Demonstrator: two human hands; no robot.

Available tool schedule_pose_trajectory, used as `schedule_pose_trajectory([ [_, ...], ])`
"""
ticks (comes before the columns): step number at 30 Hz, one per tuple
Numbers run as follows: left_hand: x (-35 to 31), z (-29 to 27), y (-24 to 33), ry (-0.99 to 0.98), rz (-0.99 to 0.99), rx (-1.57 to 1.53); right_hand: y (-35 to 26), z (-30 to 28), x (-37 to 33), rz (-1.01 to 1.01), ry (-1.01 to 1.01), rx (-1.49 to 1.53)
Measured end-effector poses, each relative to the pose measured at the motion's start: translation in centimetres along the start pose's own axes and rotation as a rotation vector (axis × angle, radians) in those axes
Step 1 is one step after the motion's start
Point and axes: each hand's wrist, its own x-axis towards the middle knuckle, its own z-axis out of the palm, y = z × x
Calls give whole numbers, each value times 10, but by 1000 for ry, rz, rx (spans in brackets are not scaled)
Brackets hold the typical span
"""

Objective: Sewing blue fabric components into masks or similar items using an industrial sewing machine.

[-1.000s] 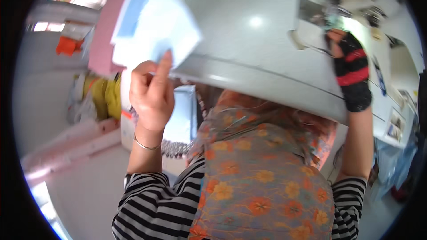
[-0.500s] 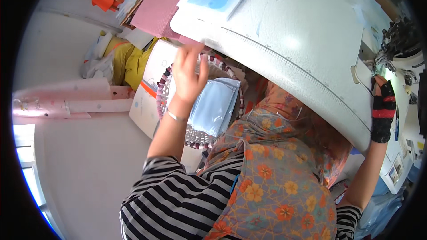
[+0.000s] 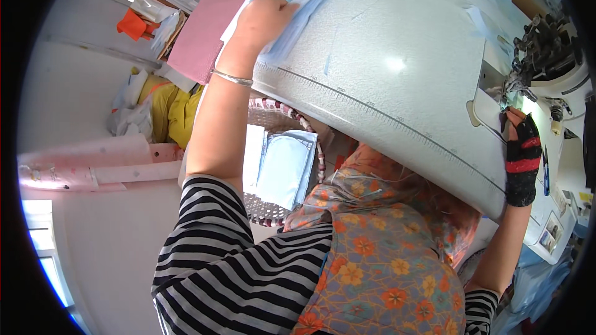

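Left hand lies palm down with fingers spread flat, pressing on the light blue fabric pieces, not gripping them; a thin metal bangle sits on that wrist. The blue pieces lie stacked at the far left corner of the white bench, partly overhanging its left edge, with a pink sheet just beside them past that edge. Right hand wears a black glove with red stripes and is at the right end of the bench, right below the needle area of the sewing machine; whether its fingers are curled on something cannot be told, they are mostly hidden by the glove back. A printed ruler scale runs along the near edge of the bench. Below the near edge, a woven basket holds more blue and white fabric pieces. On the floor at left, yellow cloth and pink paper rolls. Person wears a striped top and a floral apron.
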Motion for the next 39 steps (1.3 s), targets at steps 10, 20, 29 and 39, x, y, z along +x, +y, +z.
schedule_pose_trajectory([
  [10,1,-4,-1,-36,-35,-41,-2,1,1,-2,-22,17],
  [20,3,7,-24,-15,-189,-396,-6,2,2,-12,14,63],
  [29,-9,2,3,-37,14,-36,-3,4,2,-52,27,17],
  [39,-2,5,-16,-3,-40,-128,-2,6,1,-40,22,84],
])
